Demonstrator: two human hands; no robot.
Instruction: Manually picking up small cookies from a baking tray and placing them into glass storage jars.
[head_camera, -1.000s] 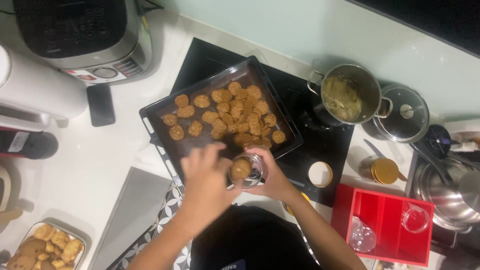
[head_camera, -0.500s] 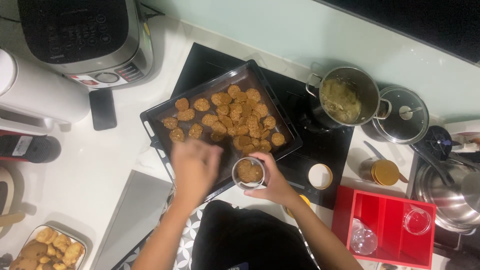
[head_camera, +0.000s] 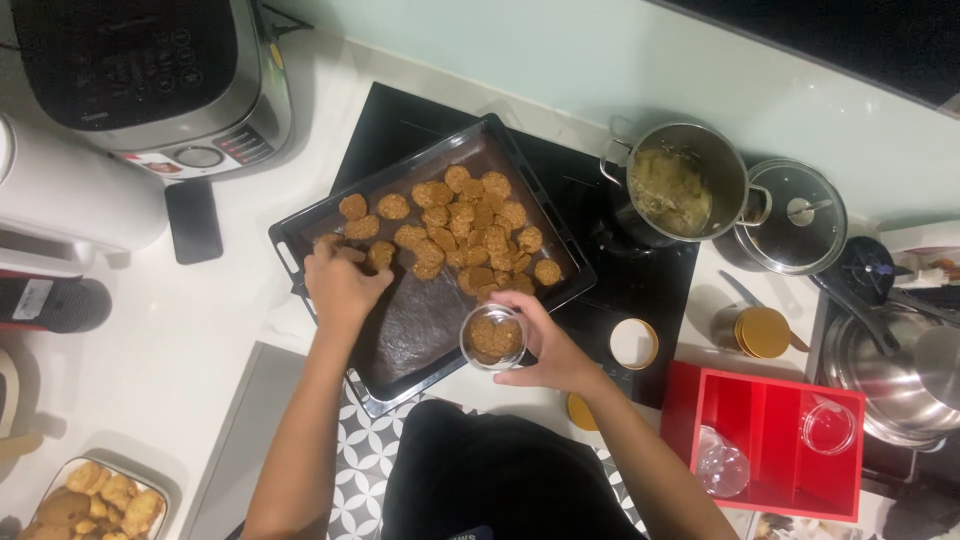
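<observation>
Left hand (head_camera: 340, 283) over the tray (head_camera: 420, 330), fingers curled on a cookie (head_camera: 378, 255) at the pile's near-left edge. Right hand (head_camera: 545, 350) fingers wrapped around a small glass bowl (head_camera: 493, 337) of cookies, just right of left fingertips.

Single view, head-worn camera, looking almost straight down onto a white kitchen counter (head_camera: 200, 330) from above the person's chest. Lens faces toward the wall at 12 o'clock; the wearer's dark-clothed torso fills the frame edge at 6 o'clock, both forearms running up from there. Mid-range height: a whole dark baking tray (head_camera: 300, 225) sits near centre on the black cooktop (head_camera: 650, 285), with room around it. A multicooker (head_camera: 150, 80) is cut off at 10 o'clock, a steel pot (head_camera: 680, 185) lies at 1 o'clock, a red rack (head_camera: 765, 405) at 4 o'clock. No second view, so no overlap to record.
</observation>
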